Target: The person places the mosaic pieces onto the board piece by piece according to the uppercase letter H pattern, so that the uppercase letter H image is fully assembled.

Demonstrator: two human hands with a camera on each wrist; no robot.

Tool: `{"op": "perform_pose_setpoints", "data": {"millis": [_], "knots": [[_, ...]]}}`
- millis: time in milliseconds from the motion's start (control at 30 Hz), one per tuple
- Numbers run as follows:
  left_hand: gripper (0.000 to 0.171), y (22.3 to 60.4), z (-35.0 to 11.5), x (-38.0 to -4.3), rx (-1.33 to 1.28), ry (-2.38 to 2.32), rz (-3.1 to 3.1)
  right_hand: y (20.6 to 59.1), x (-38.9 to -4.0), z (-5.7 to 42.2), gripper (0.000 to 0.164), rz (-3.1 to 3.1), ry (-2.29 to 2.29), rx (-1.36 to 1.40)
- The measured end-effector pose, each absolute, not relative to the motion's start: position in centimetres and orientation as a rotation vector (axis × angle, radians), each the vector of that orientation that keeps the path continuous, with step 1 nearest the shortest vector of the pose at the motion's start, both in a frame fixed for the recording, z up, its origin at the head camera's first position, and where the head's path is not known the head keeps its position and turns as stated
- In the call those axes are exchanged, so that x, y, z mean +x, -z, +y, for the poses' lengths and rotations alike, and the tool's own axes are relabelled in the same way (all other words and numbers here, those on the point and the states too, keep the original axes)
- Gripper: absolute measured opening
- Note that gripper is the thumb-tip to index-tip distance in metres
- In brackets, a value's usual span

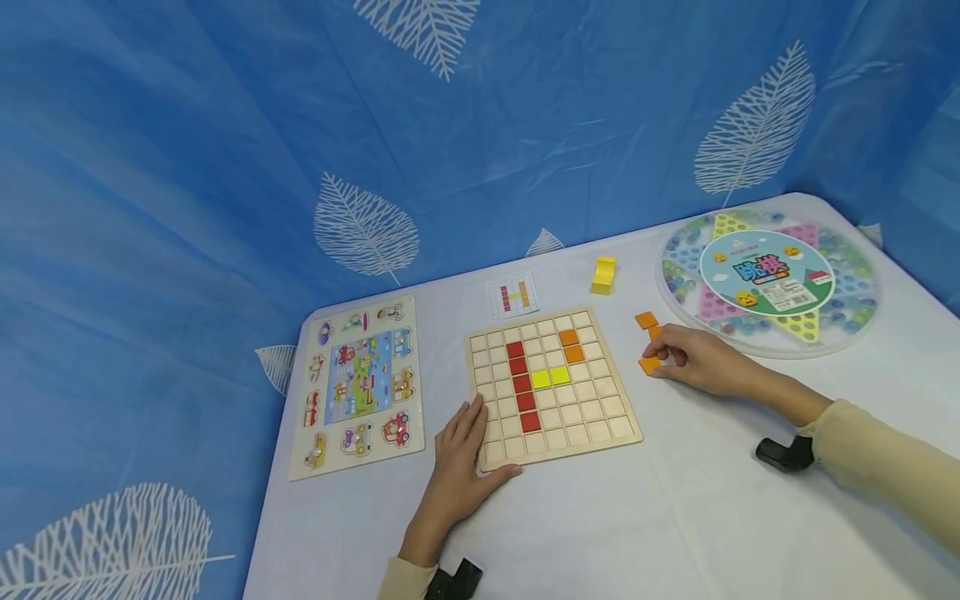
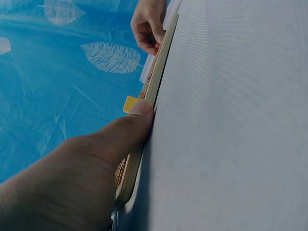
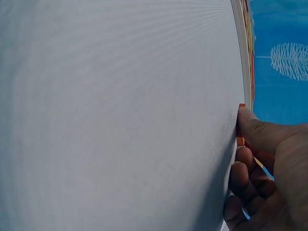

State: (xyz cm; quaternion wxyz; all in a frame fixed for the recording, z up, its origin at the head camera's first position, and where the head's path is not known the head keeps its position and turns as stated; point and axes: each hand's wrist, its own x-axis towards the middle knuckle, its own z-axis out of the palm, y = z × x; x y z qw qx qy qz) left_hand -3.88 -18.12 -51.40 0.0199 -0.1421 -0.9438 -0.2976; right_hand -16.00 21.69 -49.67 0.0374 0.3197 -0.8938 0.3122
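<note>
A wooden grid board [image 1: 555, 442] lies on the table, with a column of red tiles [image 1: 522, 383], two yellow tiles [image 1: 551, 377] and two orange tiles [image 1: 572, 346] in its squares. My left hand [image 1: 457, 467] rests at the board's near left corner, fingers on the left edge and thumb along the front edge. To the right of the board, my right hand [image 1: 701, 360] pinches an orange tile [image 1: 649, 365] at the table surface. Another loose orange tile [image 1: 646, 320] lies just beyond, and one more is partly covered by the fingers. In the right wrist view the thumb [image 3: 248, 118] touches orange.
Behind the board lie a small pattern card [image 1: 513, 296] and a yellow block [image 1: 603, 275]. A picture puzzle board [image 1: 300, 454] is on the left. At the back right sits a round Chinese checkers set [image 1: 767, 272]. A blue leaf-patterned curtain hangs behind the table.
</note>
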Motion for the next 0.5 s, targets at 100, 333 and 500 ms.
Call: {"op": "perform_pose_setpoints", "data": {"millis": [100, 333, 500], "knots": [[0.1, 51.42, -18.12, -3.88, -0.437, 0.926, -2.93, 49.66, -15.99, 21.74, 0.026, -2.749, -0.971, 0.983], [0.1, 51.44, -18.15, -3.81, -0.438, 0.922, -2.932, 49.77, -15.99, 21.76, 0.026, -2.754, -0.982, 0.989], [0.1, 51.38, -18.16, -3.77, -0.442, 0.92, -2.933, 49.79, -15.97, 21.78, 0.026, -2.752, -0.987, 0.995]]}}
